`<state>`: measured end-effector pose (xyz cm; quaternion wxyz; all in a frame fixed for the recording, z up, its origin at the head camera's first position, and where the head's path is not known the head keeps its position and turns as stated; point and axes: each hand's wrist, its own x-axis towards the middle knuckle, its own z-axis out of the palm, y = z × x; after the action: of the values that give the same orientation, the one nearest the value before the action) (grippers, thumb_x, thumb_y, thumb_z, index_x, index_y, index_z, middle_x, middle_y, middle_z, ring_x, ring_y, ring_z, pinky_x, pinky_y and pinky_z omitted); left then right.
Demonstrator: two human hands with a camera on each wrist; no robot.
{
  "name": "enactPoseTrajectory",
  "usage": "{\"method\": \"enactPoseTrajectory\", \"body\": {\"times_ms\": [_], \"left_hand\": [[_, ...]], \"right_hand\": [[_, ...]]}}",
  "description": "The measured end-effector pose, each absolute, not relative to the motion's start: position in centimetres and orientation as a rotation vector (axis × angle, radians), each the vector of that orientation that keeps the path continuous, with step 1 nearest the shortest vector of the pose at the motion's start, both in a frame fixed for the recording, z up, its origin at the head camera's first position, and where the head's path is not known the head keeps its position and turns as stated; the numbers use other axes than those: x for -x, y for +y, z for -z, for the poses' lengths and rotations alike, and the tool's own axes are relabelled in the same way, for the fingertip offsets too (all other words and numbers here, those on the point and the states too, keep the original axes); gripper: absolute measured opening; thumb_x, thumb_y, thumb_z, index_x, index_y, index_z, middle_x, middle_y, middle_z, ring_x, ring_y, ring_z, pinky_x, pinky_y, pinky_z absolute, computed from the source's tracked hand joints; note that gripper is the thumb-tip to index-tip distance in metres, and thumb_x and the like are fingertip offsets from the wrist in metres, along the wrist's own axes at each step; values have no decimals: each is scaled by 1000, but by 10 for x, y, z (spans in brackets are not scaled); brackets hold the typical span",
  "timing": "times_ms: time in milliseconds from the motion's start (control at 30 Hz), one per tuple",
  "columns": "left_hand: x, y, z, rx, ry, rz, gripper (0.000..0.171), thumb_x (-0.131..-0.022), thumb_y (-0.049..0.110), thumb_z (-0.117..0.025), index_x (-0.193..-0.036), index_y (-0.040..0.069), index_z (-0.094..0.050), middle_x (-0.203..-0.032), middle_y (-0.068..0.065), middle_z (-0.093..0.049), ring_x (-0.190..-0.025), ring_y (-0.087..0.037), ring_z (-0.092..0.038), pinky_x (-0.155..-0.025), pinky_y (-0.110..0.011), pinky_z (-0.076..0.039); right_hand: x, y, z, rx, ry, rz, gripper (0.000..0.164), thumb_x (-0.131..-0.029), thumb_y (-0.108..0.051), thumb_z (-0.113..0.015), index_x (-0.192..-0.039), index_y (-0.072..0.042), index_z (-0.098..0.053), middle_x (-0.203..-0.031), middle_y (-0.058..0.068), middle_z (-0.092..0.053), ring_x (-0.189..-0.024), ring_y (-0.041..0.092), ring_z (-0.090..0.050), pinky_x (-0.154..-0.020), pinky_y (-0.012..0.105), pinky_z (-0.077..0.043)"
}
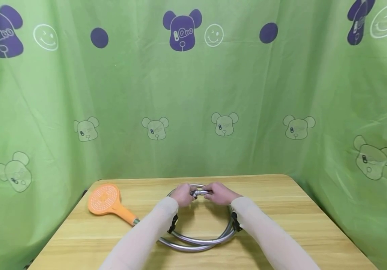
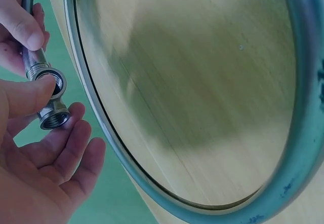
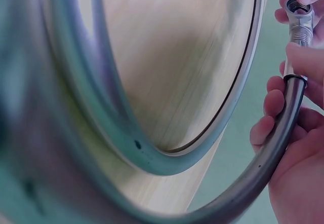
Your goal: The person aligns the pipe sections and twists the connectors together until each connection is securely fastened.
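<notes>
A: Where does the work sit?

B: Near the centre of the head view, slightly below the middle. The left hand (image 1: pixel 184 195) and right hand (image 1: pixel 222 194) face each other there with a chrome fitting (image 2: pixel 59 105) between them.

A: How is the left one gripping?

B: It pinches the fitting. In the left wrist view, at the left edge, the thumb lies across one round mouth; a second mouth faces down beside it. The other fingers curve loosely below. How the forefinger presses behind, I cannot tell.

A: And the right?

B: Closed around the end of the hose (image 1: pixel 188 248). In the right wrist view, at the right edge, its thumb lies on the smooth metal end and its fingers wrap the hose below. Screw threads show where that end meets the fitting.

A: The rest of the hose?

B: It lies in loops on the table (image 1: pixel 291 232), lower centre of the head view, and passes behind the left sleeve (image 1: pixel 139 236).

A: What's the orange thing?

B: A shower head (image 1: pixel 103 198), left of the frame, dotted face up, handle slanting down and right towards the sleeve.

A: Behind it all?

B: A green curtain (image 1: pixel 240 78) with purple bear prints along the top.
</notes>
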<state>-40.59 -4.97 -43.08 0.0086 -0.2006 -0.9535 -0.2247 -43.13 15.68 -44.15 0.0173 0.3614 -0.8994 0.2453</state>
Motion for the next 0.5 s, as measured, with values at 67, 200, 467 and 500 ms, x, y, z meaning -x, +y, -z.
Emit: {"method": "enactPoseTrajectory", "body": {"times_ms": [67, 200, 467, 500], "left_hand": [[406, -50, 431, 616, -2982, 710, 30, -87, 8, -72, -114, 22, -74, -84, 1, -64, -64, -13, -54, -55, -28, -47], [406, -50, 431, 620, -2974, 704, 30, -88, 8, -71, -114, 22, -73, -85, 0, -65, -64, -14, -54, -54, -28, -46], [401, -51, 425, 662, -2947, 675, 20, -87, 8, -73, -105, 18, -73, -84, -1, -64, -66, -14, -53, -55, -27, -45], [401, -51, 425, 668, -2945, 681, 18, -87, 8, -73, -102, 17, -72, -83, -1, -64, -66, -14, -53, -55, -26, -45]], "right_hand": [[432, 157, 441, -1121, -2792, -774, 10, -94, -6, -66, -99, -2, -74, -70, -3, -56, -58, 4, -44, -54, 21, -41], [432, 158, 440, -1080, -2788, -791, 10, -94, -8, -68, -100, -3, -74, -73, -3, -61, -62, 6, -48, -58, 23, -44], [431, 158, 440, -979, -2771, -865, 14, -89, -13, -75, -97, -11, -64, -83, -1, -63, -75, 11, -55, -70, 30, -50], [431, 158, 440, -973, -2768, -872, 15, -88, -13, -76, -96, -11, -63, -82, -2, -63, -75, 11, -56, -71, 30, -50]]}}
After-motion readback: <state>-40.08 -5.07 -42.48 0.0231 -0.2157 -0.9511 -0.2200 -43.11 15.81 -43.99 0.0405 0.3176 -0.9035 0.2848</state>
